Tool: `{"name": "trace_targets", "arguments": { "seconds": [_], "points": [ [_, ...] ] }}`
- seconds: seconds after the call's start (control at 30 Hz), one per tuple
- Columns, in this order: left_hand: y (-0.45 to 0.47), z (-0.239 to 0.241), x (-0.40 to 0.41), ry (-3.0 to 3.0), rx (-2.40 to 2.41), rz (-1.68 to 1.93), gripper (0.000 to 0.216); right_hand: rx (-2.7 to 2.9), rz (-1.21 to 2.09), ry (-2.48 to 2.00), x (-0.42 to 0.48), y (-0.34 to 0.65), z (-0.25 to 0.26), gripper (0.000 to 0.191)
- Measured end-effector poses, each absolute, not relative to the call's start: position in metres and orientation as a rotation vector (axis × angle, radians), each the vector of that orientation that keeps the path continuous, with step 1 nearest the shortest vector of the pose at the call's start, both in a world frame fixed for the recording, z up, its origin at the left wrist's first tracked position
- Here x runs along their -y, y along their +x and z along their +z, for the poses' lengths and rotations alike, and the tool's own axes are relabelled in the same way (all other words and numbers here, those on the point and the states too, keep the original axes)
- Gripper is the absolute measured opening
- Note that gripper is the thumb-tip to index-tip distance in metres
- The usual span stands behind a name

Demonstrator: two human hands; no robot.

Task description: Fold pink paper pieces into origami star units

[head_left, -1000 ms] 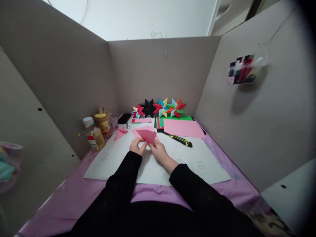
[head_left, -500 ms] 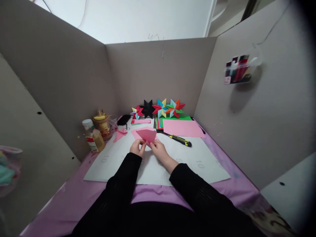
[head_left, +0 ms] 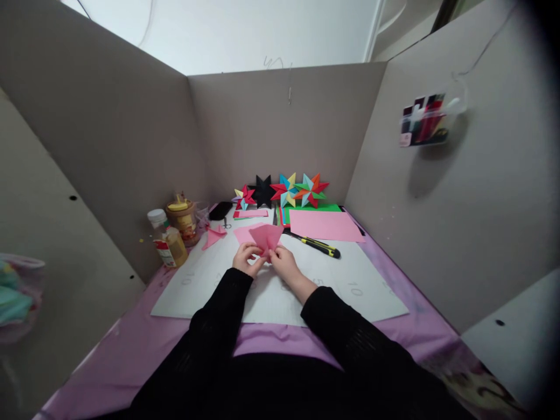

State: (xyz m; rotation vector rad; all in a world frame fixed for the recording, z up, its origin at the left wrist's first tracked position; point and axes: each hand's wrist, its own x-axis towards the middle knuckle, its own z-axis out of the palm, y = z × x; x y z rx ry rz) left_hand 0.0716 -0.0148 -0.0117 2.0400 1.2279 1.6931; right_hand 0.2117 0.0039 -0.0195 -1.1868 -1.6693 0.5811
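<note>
A creased piece of pink paper stands up between my hands, its wide end away from me. My left hand pinches its near end from the left, and my right hand grips it from the right with thumb and fingers closed. Just behind lies more pink paper, partly hidden by the held piece. A folded pink paper piece rests further left, below a small pair of scissors. All of these are on a white sheet with pencilled numbers.
Folded paper stars lean on the back panel. Right of my hands lie a yellow-black utility knife and a pink sheet over coloured paper. A glue bottle and a brown tub stand left. Grey panels enclose the table.
The pink paper has shifted slightly right and tilted more upright, its fold now opened into a V at the top. My left hand has turned a little with it.
</note>
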Motion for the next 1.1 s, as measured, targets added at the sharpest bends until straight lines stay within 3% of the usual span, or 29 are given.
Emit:
{"name": "trace_targets", "arguments": {
  "seconds": [0.57,0.93,1.1],
  "points": [
    [0.074,-0.016,0.012,2.124,-1.258,1.642,0.013,1.605,0.736,-1.271,-0.001,0.215,-0.012,0.016],
    [0.071,-0.021,0.01,2.075,-1.474,1.589,0.017,1.525,0.847,-1.143,0.0,0.213,-0.015,0.02],
    [0.074,-0.014,0.018,2.177,-1.332,1.556,0.017,1.495,0.828,-1.23,-0.001,0.216,-0.013,0.016]
  ]
}}
